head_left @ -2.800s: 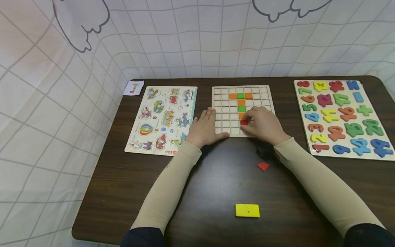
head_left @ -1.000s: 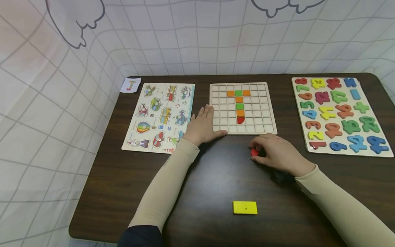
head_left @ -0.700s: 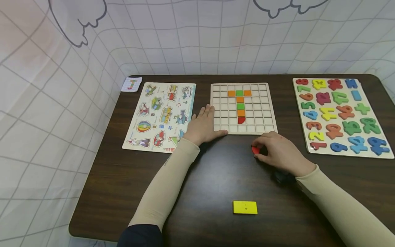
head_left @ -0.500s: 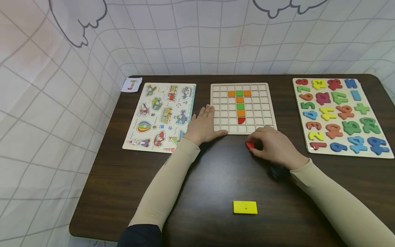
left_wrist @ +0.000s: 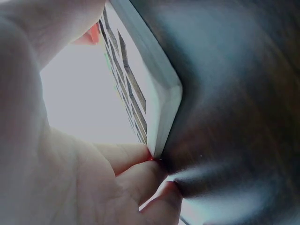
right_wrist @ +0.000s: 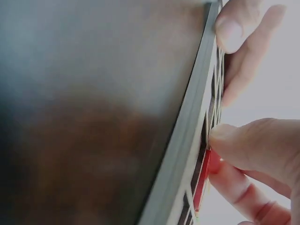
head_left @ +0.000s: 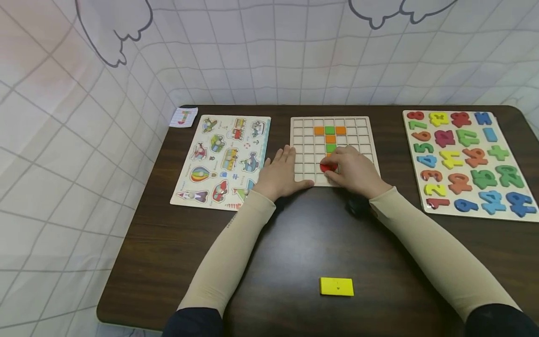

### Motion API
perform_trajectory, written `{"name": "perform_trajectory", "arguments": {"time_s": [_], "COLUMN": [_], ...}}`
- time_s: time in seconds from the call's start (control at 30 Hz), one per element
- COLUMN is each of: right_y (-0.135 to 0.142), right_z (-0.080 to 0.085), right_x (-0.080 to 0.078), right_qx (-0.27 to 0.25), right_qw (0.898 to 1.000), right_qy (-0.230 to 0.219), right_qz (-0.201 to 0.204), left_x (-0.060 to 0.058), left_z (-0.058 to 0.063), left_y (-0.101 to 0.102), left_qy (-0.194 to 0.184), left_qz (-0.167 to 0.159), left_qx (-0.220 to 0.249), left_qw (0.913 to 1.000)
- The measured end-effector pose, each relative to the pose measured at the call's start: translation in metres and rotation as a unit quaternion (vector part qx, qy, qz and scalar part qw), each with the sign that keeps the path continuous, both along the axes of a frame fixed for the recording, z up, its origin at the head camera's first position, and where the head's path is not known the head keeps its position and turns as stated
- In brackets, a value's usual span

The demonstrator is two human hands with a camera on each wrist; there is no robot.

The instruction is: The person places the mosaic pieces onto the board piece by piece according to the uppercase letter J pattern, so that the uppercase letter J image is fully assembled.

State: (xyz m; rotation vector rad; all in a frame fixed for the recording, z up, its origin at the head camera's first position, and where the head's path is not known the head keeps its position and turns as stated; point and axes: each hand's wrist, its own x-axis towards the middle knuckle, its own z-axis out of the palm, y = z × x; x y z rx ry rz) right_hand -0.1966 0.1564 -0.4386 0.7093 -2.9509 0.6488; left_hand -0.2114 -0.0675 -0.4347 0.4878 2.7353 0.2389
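Note:
A pale wooden grid board (head_left: 308,177) lies at the back middle of the table, with orange and green square tiles (head_left: 330,139) forming a T in its cells. My left hand (head_left: 278,174) rests along the board's left edge, fingers straight and thumb spread at the front corner. Over the lower middle of the grid, my right hand (head_left: 357,171) pinches a red quarter-circle tile (right_wrist: 214,161) between thumb and fingers. Another red tile (right_wrist: 201,183) sits in the grid just below it; in the head view the two reds overlap and fingers partly cover them.
A picture puzzle board (head_left: 219,187) lies to the left, with a small paper card (head_left: 183,117) showing a coloured letter shape behind it. On the right is a number puzzle board (head_left: 463,164). Yellow rectangular pieces (head_left: 337,286) lie near the front of the dark table (head_left: 168,262).
My right hand set one red tile into the grid, took the second from the table and carried it forward and left onto the board. My left hand stayed at the board's edge.

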Motion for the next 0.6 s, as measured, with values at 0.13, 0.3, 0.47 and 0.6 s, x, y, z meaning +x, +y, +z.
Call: {"name": "perform_trajectory", "arguments": {"time_s": [0.13,0.3,0.47,0.6], "right_y": [0.0000,0.0000,-0.0010,-0.0011], "right_z": [0.0001,0.0025,0.0034,0.0032], "right_x": [-0.0064,-0.0096,-0.0110,-0.0116], "right_qx": [0.009,0.016,0.013,0.005], "right_qw": [1.000,1.000,0.999,0.999], "right_qy": [-0.008,-0.018,-0.027,-0.036], "right_qz": [0.003,0.011,0.014,0.010], "left_x": [0.0007,0.0013,0.0011,0.0015], "left_z": [-0.0014,-0.0001,0.0010,-0.0002], "left_y": [0.0022,0.0035,0.0031,0.0029], "left_qy": [0.003,0.008,0.007,0.003], "left_qz": [-0.007,-0.009,-0.010,-0.010], "left_qx": [-0.005,-0.007,-0.005,-0.006], "left_qw": [1.0000,0.9999,0.9999,0.9999]}}
